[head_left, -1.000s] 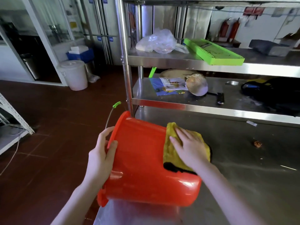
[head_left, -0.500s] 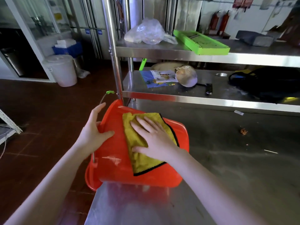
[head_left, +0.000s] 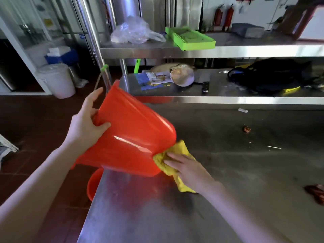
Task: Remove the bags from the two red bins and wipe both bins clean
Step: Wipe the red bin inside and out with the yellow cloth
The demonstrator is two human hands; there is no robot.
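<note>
Lying tilted on its side at the left edge of the steel table [head_left: 236,181], the red bin [head_left: 133,134] is being gripped at its rim by the left hand [head_left: 87,125], thumb curling onto the outer wall and fingers reaching behind the mouth. The right hand [head_left: 187,167], fingers straight and close together, is pressing one yellow cloth [head_left: 180,148] against the bin's base. Two bins are showing: a second red bin [head_left: 93,186] is sitting below the table edge.

The right hand [head_left: 188,170] has slid the yellow cloth [head_left: 172,161] from the red bin's [head_left: 133,134] side down to its base, apparently; the bin now tilts base-down.
</note>
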